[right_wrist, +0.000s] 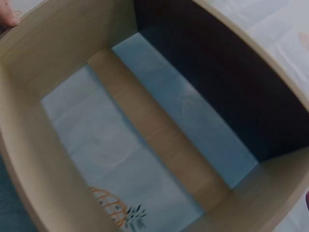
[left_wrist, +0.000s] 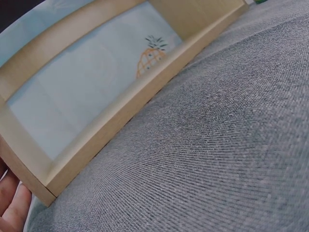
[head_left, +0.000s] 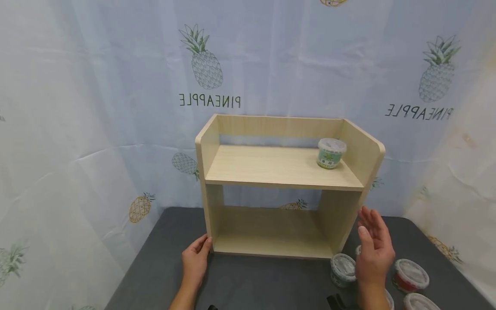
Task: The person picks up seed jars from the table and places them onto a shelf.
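A light wood two-tier shelf (head_left: 284, 163) stands on the dark table. My left hand (head_left: 195, 260) touches the outer side of its lower left corner, and the left wrist view shows its fingers (left_wrist: 18, 205) against the side panel. My right hand (head_left: 373, 252) is raised beside the right side panel, fingers extended and holding nothing; I cannot tell whether they touch the panel. A tub with a clear lid and green label (head_left: 331, 153) sits on the upper tier at the right. In the right wrist view the shelf's lower compartment (right_wrist: 161, 140) fills most of the picture.
Several lidded tubs stand on the table around my right forearm, among them a grey-lidded tub (head_left: 343, 270) near the shelf's front right corner and a red tub (head_left: 410, 275) further right. Behind hangs a pineapple-print curtain (head_left: 271, 64). The grey cloth surface (left_wrist: 193, 159) extends before the shelf.
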Action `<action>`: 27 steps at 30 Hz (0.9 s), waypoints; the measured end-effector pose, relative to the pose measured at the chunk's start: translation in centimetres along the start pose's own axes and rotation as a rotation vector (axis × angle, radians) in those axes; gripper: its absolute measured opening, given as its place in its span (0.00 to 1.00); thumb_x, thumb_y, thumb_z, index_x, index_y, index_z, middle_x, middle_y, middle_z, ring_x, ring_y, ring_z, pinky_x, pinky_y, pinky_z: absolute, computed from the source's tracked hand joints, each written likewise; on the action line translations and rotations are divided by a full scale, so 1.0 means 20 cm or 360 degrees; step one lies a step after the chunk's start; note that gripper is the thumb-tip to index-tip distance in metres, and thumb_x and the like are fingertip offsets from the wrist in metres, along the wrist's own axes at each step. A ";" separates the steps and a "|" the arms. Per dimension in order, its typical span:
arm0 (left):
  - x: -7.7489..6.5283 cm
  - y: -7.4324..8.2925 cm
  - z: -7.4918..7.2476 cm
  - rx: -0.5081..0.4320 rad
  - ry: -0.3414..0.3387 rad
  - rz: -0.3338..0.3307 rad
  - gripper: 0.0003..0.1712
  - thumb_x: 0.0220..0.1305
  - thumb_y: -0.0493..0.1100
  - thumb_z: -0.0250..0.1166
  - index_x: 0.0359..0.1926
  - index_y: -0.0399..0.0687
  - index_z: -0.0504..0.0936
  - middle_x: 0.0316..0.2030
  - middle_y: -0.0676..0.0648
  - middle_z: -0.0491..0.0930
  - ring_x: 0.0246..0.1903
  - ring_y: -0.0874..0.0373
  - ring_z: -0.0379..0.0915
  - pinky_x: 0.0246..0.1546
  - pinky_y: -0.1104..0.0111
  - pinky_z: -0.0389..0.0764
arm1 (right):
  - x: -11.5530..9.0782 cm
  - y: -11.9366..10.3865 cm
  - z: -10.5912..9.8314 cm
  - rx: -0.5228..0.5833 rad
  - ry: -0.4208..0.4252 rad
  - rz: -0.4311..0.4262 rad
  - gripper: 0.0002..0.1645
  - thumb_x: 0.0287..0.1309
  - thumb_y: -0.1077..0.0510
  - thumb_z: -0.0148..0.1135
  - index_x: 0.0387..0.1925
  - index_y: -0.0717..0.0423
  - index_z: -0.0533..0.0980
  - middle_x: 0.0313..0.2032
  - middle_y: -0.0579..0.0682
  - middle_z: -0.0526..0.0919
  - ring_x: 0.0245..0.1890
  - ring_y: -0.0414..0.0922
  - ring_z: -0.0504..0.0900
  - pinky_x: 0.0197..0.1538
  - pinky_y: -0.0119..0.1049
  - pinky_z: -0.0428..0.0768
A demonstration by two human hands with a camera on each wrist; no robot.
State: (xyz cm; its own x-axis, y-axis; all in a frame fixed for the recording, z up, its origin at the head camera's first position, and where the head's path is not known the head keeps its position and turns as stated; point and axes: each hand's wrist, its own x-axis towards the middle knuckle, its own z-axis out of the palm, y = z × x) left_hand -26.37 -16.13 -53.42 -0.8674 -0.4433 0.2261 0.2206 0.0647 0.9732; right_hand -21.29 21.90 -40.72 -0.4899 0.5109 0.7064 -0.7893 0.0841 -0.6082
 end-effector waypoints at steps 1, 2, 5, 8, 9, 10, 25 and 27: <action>0.00 0.01 0.00 -0.0006 0.0000 -0.0006 0.19 0.65 0.42 0.68 0.51 0.31 0.83 0.46 0.35 0.85 0.37 0.76 0.78 0.37 0.83 0.77 | -0.02 0.01 -0.01 -0.0045 0.0024 0.0013 0.28 0.61 0.77 0.50 0.64 0.68 0.69 0.56 0.52 0.82 0.56 0.39 0.80 0.56 0.23 0.74; -0.01 0.03 0.00 -0.0011 0.0000 -0.0010 0.19 0.65 0.41 0.68 0.51 0.31 0.83 0.46 0.34 0.85 0.37 0.76 0.78 0.37 0.83 0.77 | -0.03 0.02 -0.02 -0.0054 0.0033 0.0019 0.28 0.61 0.77 0.49 0.64 0.69 0.69 0.56 0.52 0.82 0.55 0.39 0.80 0.55 0.22 0.74; -0.03 0.10 -0.01 -0.0003 -0.0005 -0.0009 0.18 0.65 0.39 0.67 0.51 0.28 0.82 0.45 0.32 0.84 0.36 0.76 0.78 0.37 0.83 0.77 | -0.05 0.05 -0.04 -0.0174 0.0071 0.0046 0.24 0.64 0.74 0.50 0.62 0.71 0.70 0.54 0.51 0.83 0.53 0.39 0.81 0.53 0.21 0.75; -0.05 0.16 -0.01 0.0020 -0.0027 0.0015 0.19 0.65 0.38 0.66 0.50 0.25 0.81 0.44 0.30 0.84 0.36 0.75 0.78 0.36 0.83 0.77 | -0.05 0.08 -0.06 -0.0309 0.0171 0.0140 0.20 0.69 0.68 0.52 0.59 0.72 0.72 0.50 0.47 0.85 0.50 0.38 0.82 0.49 0.20 0.76; -0.05 0.16 -0.01 0.0024 -0.0033 0.0028 0.19 0.66 0.38 0.66 0.50 0.24 0.81 0.44 0.30 0.84 0.35 0.75 0.78 0.35 0.83 0.77 | -0.06 0.09 -0.06 -0.0372 0.0212 0.0196 0.19 0.70 0.65 0.53 0.58 0.71 0.73 0.48 0.45 0.85 0.48 0.37 0.82 0.49 0.20 0.76; -0.05 0.15 -0.01 0.0018 -0.0032 0.0023 0.19 0.65 0.38 0.67 0.50 0.25 0.81 0.44 0.30 0.84 0.35 0.75 0.78 0.35 0.83 0.77 | -0.06 0.10 -0.07 -0.0412 0.0257 0.0261 0.19 0.70 0.62 0.55 0.57 0.70 0.75 0.46 0.43 0.86 0.47 0.37 0.83 0.48 0.19 0.76; 0.01 -0.01 0.00 0.0031 0.0023 0.0031 0.21 0.64 0.45 0.69 0.51 0.33 0.84 0.44 0.36 0.86 0.37 0.74 0.79 0.36 0.82 0.78 | -0.10 0.23 -0.15 -0.1316 0.0077 0.0733 0.20 0.66 0.46 0.60 0.44 0.57 0.84 0.31 0.38 0.86 0.31 0.25 0.74 0.36 0.25 0.69; 0.01 -0.01 0.01 0.0031 0.0018 0.0022 0.21 0.64 0.45 0.69 0.51 0.32 0.83 0.45 0.36 0.85 0.37 0.74 0.79 0.36 0.82 0.78 | -0.09 0.23 -0.16 -0.1433 -0.0036 0.0731 0.20 0.66 0.45 0.59 0.44 0.57 0.84 0.35 0.49 0.87 0.34 0.32 0.77 0.38 0.30 0.70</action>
State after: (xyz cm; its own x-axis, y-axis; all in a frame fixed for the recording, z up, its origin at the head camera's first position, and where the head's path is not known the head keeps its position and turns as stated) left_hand -26.68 -16.15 -53.53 -0.8591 -0.4525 0.2390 0.2237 0.0880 0.9707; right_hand -22.84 24.07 -45.95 -0.6904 0.6405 0.3363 0.0455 0.5024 -0.8635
